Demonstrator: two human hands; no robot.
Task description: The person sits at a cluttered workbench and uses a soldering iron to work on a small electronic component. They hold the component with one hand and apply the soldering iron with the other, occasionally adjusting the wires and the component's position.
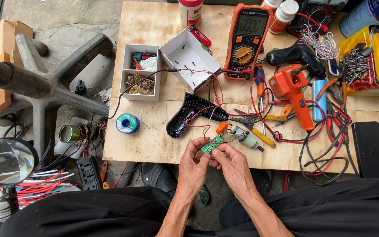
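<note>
Green against the plywood, a small circuit board [212, 144] sat pinched between both hands at the near edge of the workbench [154, 145]. Further left lay a solder spool [127, 123] and a black plastic shell [188, 113]. The left hand [194, 163] gripped the board's lower end between thumb and fingers, while the right hand [232, 162] pinched its upper side, fingers curled close. Thin red wires [205, 115] ran from the board back over the shell, and a small grey motor [247, 139] lay just beside it. To my eye, a tug could have snapped those leads, taut as they looked.
</note>
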